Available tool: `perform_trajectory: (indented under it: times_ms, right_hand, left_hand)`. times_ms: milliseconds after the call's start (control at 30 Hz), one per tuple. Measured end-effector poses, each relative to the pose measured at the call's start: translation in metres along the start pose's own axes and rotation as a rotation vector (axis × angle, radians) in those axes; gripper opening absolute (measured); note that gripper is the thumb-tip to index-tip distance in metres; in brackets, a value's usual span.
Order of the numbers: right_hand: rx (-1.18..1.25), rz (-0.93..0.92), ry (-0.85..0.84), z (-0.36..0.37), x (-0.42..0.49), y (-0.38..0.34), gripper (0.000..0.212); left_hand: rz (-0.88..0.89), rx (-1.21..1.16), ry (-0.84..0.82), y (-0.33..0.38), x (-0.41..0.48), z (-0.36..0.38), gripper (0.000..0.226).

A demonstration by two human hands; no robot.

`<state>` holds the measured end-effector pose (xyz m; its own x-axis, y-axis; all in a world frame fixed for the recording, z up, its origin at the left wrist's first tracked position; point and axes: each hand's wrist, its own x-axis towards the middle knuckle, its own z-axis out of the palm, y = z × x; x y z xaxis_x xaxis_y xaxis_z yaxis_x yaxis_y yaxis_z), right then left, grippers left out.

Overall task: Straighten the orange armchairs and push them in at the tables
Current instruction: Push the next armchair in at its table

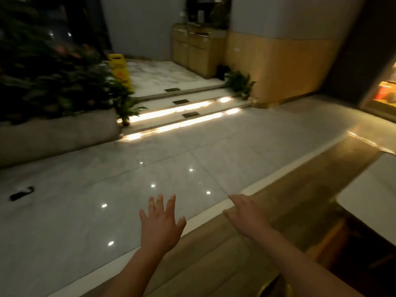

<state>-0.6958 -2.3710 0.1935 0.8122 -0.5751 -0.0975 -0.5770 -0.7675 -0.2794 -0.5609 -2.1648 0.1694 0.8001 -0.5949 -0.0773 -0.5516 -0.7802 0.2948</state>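
Your left hand (160, 221) is held out over the glossy tile floor (150, 159), fingers spread wide and holding nothing. Your right hand (244, 215), just beside it, is flat and loose, also empty, over the wooden floor strip (300, 189). Right of that hand, under the white table (370, 189), an orange shape may be an armchair (334, 239); it's too dim to tell.

Glossy pale marble-like floor tiles (150, 168) mirroring ceiling lights, beside matt brown wood-look flooring (289, 206); smooth white counter (368, 189); wooden cabinet (199, 48); yellow plastic sign (119, 69).
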Motion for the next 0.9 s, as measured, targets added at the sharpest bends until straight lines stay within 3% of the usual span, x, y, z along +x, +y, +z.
perform_trajectory:
  times_ms: [367, 600, 900]
  right_hand:
    - [-0.069, -0.602, -0.163, 0.043, 0.1, -0.147, 0.057]
    - [-0.089, -0.943, -0.265, 0.054, 0.115, -0.215, 0.056]
    - [-0.092, -1.238, -0.372, 0.068, 0.078, -0.268, 0.047]
  left_hand:
    - [-0.546, 0.007, 0.129, -0.093, -0.026, -0.025, 0.073]
    - [-0.863, 0.021, 0.157, -0.098, -0.06, -0.031, 0.072]
    - [-1.165, -0.019, 0.213, -0.079, -0.128, -0.032, 0.072]
